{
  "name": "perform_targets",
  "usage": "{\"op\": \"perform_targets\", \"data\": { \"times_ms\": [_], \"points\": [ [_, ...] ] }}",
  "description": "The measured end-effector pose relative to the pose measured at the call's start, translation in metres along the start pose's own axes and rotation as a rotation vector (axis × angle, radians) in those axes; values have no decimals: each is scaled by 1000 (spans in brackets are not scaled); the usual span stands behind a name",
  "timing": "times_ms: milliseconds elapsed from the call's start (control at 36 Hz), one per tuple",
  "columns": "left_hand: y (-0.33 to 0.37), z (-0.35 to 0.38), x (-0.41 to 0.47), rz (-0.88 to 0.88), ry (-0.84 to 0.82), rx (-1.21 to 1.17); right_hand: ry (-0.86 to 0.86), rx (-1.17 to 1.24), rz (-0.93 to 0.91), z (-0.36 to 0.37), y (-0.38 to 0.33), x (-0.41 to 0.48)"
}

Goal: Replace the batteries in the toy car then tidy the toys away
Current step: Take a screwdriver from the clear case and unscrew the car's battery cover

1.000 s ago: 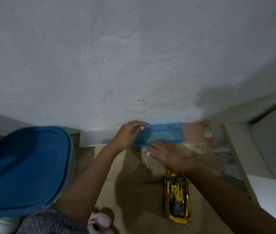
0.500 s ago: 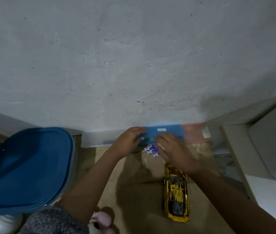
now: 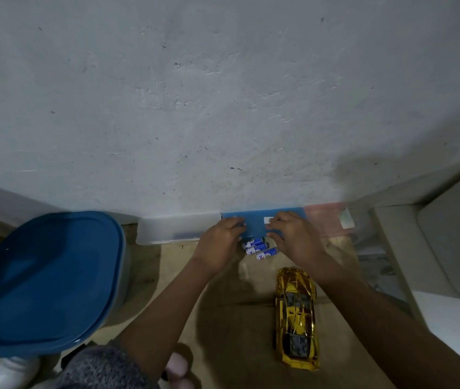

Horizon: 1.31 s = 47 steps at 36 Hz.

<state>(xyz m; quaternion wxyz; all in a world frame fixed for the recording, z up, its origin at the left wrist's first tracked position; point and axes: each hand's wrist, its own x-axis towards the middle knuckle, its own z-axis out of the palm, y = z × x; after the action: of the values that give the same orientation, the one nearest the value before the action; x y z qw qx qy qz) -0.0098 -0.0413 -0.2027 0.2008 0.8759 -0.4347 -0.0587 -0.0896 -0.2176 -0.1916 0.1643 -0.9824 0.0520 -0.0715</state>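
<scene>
both my grips sit on the blue box (image 3: 256,224) against the foot of the wall (image 3: 223,108): left grip (image 3: 220,242) with fingers curled over its left end, right grip (image 3: 293,240) curled over its right half, beside a small white label (image 3: 267,220) (too blurred to read). the box is flanked by a clear plastic tray (image 3: 178,231) on the left and a pinkish see-through box (image 3: 327,217) on the right. three batteries (image 3: 259,248), blue and white cylinders with red marks i can't read, lie on the floor (image 3: 237,318) between my wrists. the toy car (image 3: 297,318), shiny gold, sits nearer me under my right forearm. a tub with a smooth blue lid (image 3: 43,279) stands at far left. the wall is rough, pitted plaster.
</scene>
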Motion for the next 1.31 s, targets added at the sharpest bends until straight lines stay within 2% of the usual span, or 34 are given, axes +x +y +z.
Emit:
{"op": "perform_targets", "data": {
  "times_ms": [250,417,528,611,667,778,1000,1111,1250,1306],
  "points": [
    [2,0,-1,-78,9,-55,-169,-119,77,-9,-12,5],
    [-8,-17,-1,-198,-127,-222,-259,-222,154,-15,-30,15],
    [-15,-40,-26,-336,98,-362,-268,-241,85,-16,-54,21],
    [-32,-48,-60,-482,361,-452,-119,-223,-72,-2,-78,25],
    [-46,-45,-85,-566,455,-438,-63,-141,-128,15,-95,29],
    [-66,-30,-116,-705,447,-478,-91,13,-209,45,-130,41],
    [-75,-17,-110,-829,363,-738,-238,-101,-260,66,-144,55],
    [-82,-17,-106,-854,382,-884,-166,-215,-278,77,-146,61],
    [-79,-16,-101,-867,536,-904,5,-296,-390,89,-135,61],
    [-76,-14,-98,-870,578,-938,22,-282,-392,90,-133,62]
  ]
}}
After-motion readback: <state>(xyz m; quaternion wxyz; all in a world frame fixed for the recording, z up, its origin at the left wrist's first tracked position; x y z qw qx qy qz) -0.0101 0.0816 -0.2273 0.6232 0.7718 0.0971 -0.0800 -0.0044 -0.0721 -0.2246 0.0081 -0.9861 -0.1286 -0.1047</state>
